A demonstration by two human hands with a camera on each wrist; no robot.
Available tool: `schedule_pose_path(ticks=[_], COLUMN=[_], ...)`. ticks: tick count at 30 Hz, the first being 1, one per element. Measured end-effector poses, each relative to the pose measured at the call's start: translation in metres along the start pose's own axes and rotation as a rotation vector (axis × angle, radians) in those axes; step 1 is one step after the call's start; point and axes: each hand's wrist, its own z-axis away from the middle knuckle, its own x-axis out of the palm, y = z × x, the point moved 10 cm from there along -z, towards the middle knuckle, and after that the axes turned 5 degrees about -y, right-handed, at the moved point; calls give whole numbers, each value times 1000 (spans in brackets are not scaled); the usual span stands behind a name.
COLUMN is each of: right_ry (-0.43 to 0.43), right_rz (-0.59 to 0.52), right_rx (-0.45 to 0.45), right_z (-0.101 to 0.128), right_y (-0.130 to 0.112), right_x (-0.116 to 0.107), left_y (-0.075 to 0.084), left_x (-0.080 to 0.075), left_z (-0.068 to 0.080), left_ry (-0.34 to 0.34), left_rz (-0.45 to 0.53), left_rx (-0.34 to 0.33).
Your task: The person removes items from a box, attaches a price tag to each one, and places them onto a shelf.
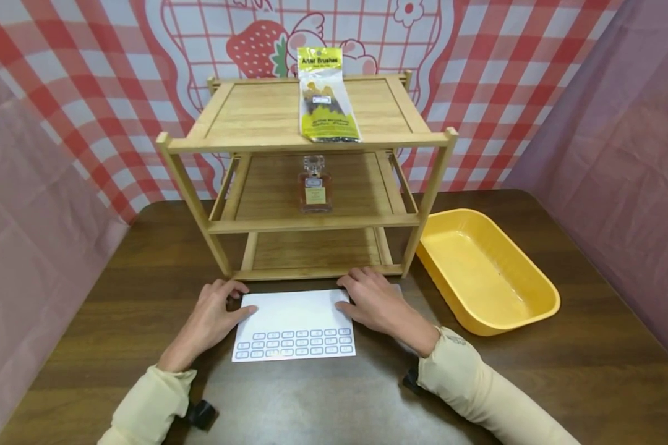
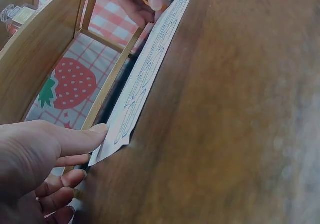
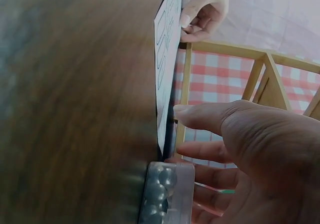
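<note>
A white sheet of small blue-framed labels [image 1: 295, 309] lies on the table in front of the wooden rack. My left hand [image 1: 210, 316] is at its left edge, thumb [image 2: 92, 138] resting on the paper and the other fingers loosely bent beside it. My right hand [image 1: 380, 304] is at the opposite edge with its thumb [image 3: 200, 116] against the sheet's side and its fingers relaxed. A clear box of dark round balls [image 3: 159, 191] sits by the right fingers in the right wrist view; the hand mostly hides it in the head view.
The three-tier wooden rack [image 1: 256, 117] stands behind the sheet. A labelled pack of artist brushes [image 1: 328, 108] lies on its top shelf, and a labelled perfume bottle [image 1: 314, 188] stands on the middle one. To the right is a yellow tray [image 1: 506, 324].
</note>
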Motion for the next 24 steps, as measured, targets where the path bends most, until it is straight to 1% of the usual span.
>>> schedule_pose_path(ticks=[5,9,18,21,24], right_ry=[-29,-36,-51,-56,-50], right_rz=[7,26,-32,-49,-53], right_rx=[1,-5,24,36,41], right_z=[-2,-4,-9,-9,-10], right_y=[-2,-4,-2,-2,-2], right_x=[3,5,8,8,7], left_y=[-1,-2,-3,-4,-6], left_x=[1,2,2,3,5], left_z=[-1,-1,-2,-3,-4], left_ry=[-9,-20,-23,-32,-44], left_rz=[6,14,55,74,101], left_rx=[-3,-13,-4,-14,-37])
